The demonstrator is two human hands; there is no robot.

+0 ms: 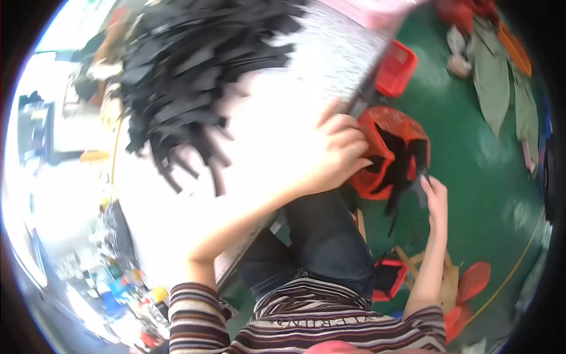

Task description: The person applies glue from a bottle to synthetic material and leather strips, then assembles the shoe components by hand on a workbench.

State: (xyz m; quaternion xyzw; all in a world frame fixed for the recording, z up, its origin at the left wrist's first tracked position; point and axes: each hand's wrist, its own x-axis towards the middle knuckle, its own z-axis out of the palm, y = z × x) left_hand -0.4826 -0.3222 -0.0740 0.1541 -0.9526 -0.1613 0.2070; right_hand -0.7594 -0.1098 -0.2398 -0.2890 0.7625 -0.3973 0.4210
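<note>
Setting: a workroom with a green floor and a white table; the view was blurred and strongly curved at its edges.
Landmark: an orange mesh bag hung at the table's edge, above the floor, with its mouth open.
Bag contents: a few black strips lay inside, and some trailed out over the lower rim.
Heap: a large pile of black strips lay on the table, well apart from the bag on its far left.
Left hand: the left hand lay on the table's edge, against the bag's left rim, with its fingers curled. Whether it gripped the mesh or only pressed against it could not be told.
Right hand: the right hand was just below and to the right of the bag, pinching one dark strip that hung beside the rim.
Stage: judged from how things lay, little had been done. The bag held only a small share, the heap on the table was far larger, and one strip was in hand at the bag's mouth.
Above the bag: a red basket stood near, at the table's edge.
Right of the bag: olive cloth lay on the floor, well apart.
Below the bag: the person's jeans and a small red tray showed.
</note>
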